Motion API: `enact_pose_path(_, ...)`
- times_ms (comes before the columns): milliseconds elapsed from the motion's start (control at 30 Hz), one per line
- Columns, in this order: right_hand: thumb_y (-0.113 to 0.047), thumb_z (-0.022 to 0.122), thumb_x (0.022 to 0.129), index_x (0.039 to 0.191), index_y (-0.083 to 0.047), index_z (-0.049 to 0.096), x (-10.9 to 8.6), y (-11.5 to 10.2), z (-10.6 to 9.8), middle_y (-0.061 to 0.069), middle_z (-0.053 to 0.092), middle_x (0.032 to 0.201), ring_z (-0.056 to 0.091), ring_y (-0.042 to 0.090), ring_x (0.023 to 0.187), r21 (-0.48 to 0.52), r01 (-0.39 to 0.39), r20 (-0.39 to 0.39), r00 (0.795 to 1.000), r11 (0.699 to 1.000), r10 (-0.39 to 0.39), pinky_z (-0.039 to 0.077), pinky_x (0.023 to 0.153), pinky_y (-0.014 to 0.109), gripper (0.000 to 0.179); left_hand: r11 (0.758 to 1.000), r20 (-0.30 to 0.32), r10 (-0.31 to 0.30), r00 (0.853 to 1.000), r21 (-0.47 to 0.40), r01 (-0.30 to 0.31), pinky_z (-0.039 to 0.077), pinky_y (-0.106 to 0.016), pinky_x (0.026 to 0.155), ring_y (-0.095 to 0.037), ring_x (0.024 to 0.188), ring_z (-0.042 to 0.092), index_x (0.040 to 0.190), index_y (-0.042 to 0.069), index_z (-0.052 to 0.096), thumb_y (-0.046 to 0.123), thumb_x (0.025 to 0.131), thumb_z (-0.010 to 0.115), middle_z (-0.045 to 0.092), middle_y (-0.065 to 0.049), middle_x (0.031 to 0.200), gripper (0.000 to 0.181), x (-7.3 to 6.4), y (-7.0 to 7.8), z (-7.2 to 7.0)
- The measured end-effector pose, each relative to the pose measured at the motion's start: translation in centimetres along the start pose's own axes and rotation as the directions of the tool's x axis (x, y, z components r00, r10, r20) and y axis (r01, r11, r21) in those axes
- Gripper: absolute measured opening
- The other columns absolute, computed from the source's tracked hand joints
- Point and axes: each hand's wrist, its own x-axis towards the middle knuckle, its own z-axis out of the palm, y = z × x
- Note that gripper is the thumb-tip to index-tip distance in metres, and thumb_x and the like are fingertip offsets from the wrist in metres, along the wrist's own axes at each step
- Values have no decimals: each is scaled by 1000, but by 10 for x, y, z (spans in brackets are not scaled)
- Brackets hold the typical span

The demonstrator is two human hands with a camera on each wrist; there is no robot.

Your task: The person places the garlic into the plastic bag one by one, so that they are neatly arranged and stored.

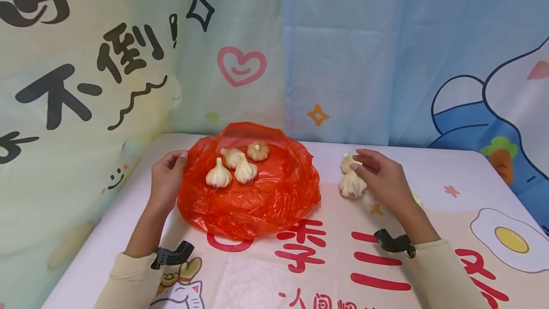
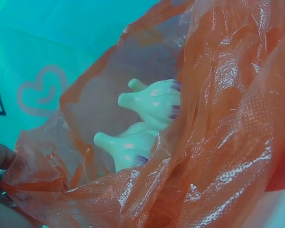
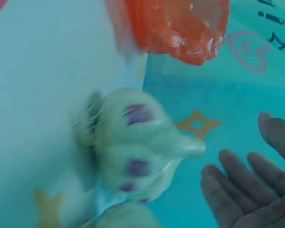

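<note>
A red plastic bag [image 1: 257,209] lies spread with its mouth up, holding several garlic bulbs [image 1: 218,174] in its left and back part. My left hand [image 1: 168,170] pinches the bag's left rim between thumb and fingers. In the left wrist view, garlic bulbs [image 2: 128,147] show inside the raised bag wall [image 2: 228,118]. On the table to the right, my right hand [image 1: 381,175] hovers beside two garlic bulbs [image 1: 352,186], its fingers apart from them. The right wrist view shows a purple-marked garlic bulb [image 3: 137,142] before the loosely spread fingers [image 3: 228,190].
Another pale bulb [image 1: 417,199] is partly hidden behind my right wrist. The white table [image 1: 253,275] carries a printed cover with red characters and a fried egg picture. A printed curtain [image 1: 343,70] hangs along the table's back and left.
</note>
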Motion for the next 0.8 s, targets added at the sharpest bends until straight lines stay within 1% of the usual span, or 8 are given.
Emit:
enact_pose_path(67, -43, 61, 94, 141, -11, 50, 0, 5, -1, 14, 58, 132, 55, 34, 120, 6, -55, 0, 998, 998, 55, 48, 92, 46, 57, 1000, -1, 2, 1000, -1, -2, 48, -17, 82, -20, 98, 53, 124, 2, 60, 34, 103, 46, 58, -12, 114, 41, 0, -1, 0)
enact_pose_path(167, -50, 60, 93, 141, -10, 48, 0, 12, 1, 16, 56, 133, 53, 36, 120, 17, -102, 18, 995, 995, 102, 48, 92, 47, 65, 1000, -2, 4, 1000, -3, -4, 48, -17, 82, -20, 98, 53, 124, 1, 60, 34, 103, 47, 58, -12, 114, 41, 0, -3, 0)
enact_pose_path(267, -57, 59, 90, 141, -8, 48, 1, 19, 4, 16, 58, 130, 55, 34, 118, -18, -129, 31, 991, 991, 129, 51, 88, 47, 71, 1000, 7, 2, 1000, -4, -2, 48, -17, 81, -20, 98, 52, 125, 1, 60, 35, 103, 46, 57, -12, 113, 42, 0, -4, 0)
enact_pose_path(367, -58, 60, 89, 140, -7, 48, 1, 23, 7, 13, 61, 125, 59, 31, 115, -70, -138, 44, 989, 988, 142, 54, 82, 45, 73, 1000, 11, 1, 1000, -3, -1, 49, -18, 81, -21, 98, 52, 124, 2, 60, 34, 103, 46, 57, -11, 113, 41, 0, -4, -1)
enact_pose_path(433, -55, 62, 90, 140, -4, 48, 1, 23, 7, 15, 62, 124, 59, 32, 113, -81, -137, 64, 988, 987, 142, 54, 82, 44, 73, 1000, 11, 0, 1000, -1, 0, 49, -18, 82, -21, 98, 52, 125, 2, 60, 35, 103, 45, 56, -11, 114, 42, 1, -3, -2)
enact_pose_path(600, -41, 64, 93, 141, 1, 46, 2, 18, 6, 23, 58, 127, 56, 39, 115, -95, -142, 135, 979, 985, 154, 50, 90, 47, 66, 1000, 7, -12, 1000, 10, 12, 49, -18, 82, -21, 98, 51, 128, 5, 59, 37, 103, 45, 56, -10, 116, 43, 3, 0, -6)
enact_pose_path(700, -33, 63, 96, 136, 2, 51, 3, 15, 7, 24, 59, 124, 57, 38, 112, -124, -135, 138, 979, 983, 152, 51, 88, 48, 55, 1000, 6, -21, 1000, 12, 21, 49, -16, 80, -20, 97, 52, 128, 5, 59, 37, 103, 45, 56, -9, 116, 43, 3, 0, -7)
enact_pose_path(800, -27, 62, 97, 130, 2, 56, 4, 15, 8, 24, 62, 119, 58, 37, 108, -132, -119, 117, 984, 984, 135, 52, 85, 47, 45, 1000, 3, -19, 1000, -1, 19, 49, -16, 79, -20, 96, 52, 127, 4, 59, 36, 103, 46, 57, -10, 115, 42, 2, 0, -7)
